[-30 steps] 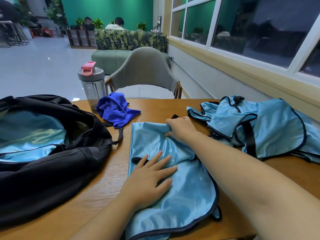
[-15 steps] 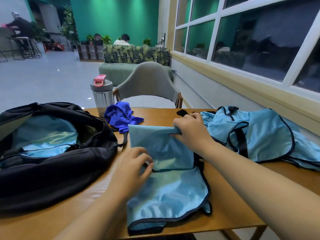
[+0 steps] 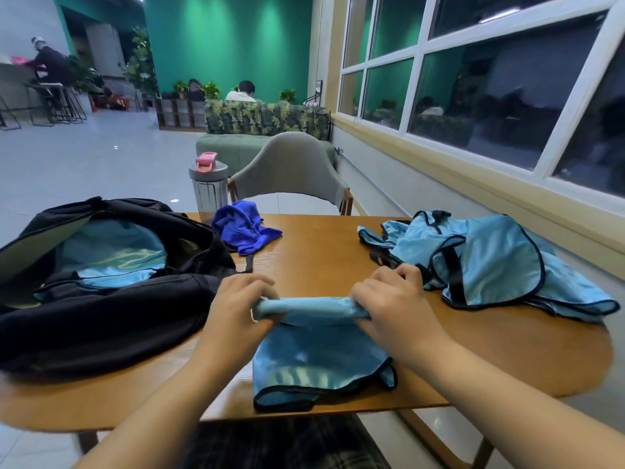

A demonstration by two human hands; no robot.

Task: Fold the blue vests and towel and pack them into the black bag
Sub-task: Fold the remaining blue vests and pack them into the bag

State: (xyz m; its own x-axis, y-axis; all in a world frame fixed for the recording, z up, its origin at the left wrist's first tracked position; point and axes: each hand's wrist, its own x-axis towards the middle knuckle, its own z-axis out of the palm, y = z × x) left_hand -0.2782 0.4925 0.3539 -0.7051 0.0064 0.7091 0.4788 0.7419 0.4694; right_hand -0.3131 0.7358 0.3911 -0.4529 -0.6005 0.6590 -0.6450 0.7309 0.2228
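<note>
Bare forearms, no sleeves; dark plaid garment on the lap

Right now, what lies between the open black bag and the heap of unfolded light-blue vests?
Head view: bare wooden table, plus both hands, left hand and right hand, gripping the rolled light-blue vest.

Light-blue vest (image 3: 314, 353) half-rolled on table; black bag (image 3: 111, 299) open left.

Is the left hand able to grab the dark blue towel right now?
Probably not yet: the left hand is gripping the rolled vest. The towel lies uncovered beyond it on the table, so once freed, likely yes.
</note>
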